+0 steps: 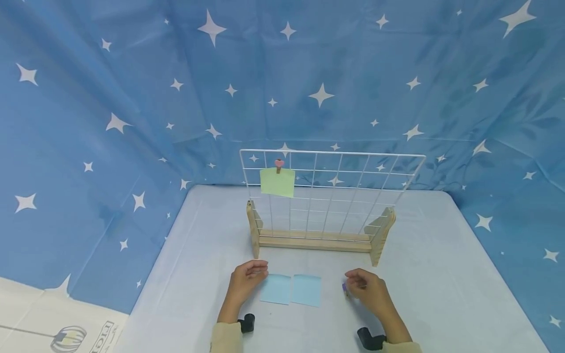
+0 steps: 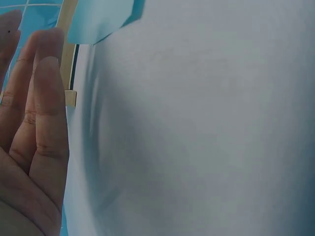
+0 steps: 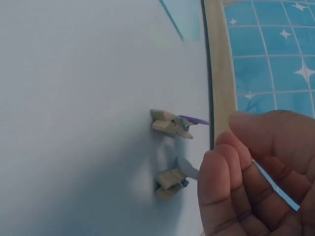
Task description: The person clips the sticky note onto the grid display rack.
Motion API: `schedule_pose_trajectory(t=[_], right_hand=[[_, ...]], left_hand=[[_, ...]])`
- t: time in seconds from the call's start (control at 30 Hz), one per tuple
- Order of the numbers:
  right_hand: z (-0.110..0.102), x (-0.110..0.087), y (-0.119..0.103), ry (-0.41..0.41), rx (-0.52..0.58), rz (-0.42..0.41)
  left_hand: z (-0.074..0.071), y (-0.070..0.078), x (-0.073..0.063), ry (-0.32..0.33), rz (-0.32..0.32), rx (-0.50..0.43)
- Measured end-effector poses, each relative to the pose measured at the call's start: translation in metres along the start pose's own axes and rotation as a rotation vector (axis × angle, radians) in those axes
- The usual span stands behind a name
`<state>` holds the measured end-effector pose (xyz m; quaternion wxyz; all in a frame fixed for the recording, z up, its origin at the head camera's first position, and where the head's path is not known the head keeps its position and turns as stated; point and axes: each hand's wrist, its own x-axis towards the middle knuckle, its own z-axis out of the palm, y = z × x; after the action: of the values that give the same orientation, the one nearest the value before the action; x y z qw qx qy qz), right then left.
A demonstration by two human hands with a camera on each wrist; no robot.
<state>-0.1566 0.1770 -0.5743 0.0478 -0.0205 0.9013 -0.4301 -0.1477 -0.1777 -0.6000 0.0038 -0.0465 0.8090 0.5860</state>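
Two light blue sticky notes lie side by side on the table, a left note (image 1: 276, 289) and a right note (image 1: 306, 290). My left hand (image 1: 246, 282) is beside the left note, fingers loosely extended and holding nothing. My right hand (image 1: 367, 290) hovers by two small wooden clothespins, its fingers loosely bent with nothing seen in them. In the right wrist view, one clothespin has a purple piece (image 3: 172, 123) and the other a greyish piece (image 3: 172, 183). A green note (image 1: 277, 182) hangs on the white wire grid (image 1: 340, 171), clipped by a clothespin with a pink heart (image 1: 279, 164).
The grid stands upright in a wooden base (image 1: 315, 243) behind the notes and hands. A white cloth covers the table (image 1: 190, 274). Blue star-patterned curtains (image 1: 273, 68) surround its back and sides.
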Motion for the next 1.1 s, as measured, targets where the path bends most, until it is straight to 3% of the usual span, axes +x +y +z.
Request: schedule_pose_trajectory(t=[0.17,0.37,0.83,1.1], right_hand=[[0.003,0.001,0.002,0.010,-0.067,0.017],[0.009,0.000,0.005,0.010,-0.101,0.002],[0.015,-0.002,0.010,0.053,-0.151,-0.006],[0.013,-0.005,0.012,0.042,-0.084,0.032]], left_hand=[[-0.002,-0.001,0.001,0.019,-0.028,0.018],[-0.002,-0.005,0.002,-0.009,-0.080,0.043],[0.002,-0.006,0.007,-0.039,-0.078,0.181],[0.003,-0.006,0.006,-0.023,-0.076,0.231]])
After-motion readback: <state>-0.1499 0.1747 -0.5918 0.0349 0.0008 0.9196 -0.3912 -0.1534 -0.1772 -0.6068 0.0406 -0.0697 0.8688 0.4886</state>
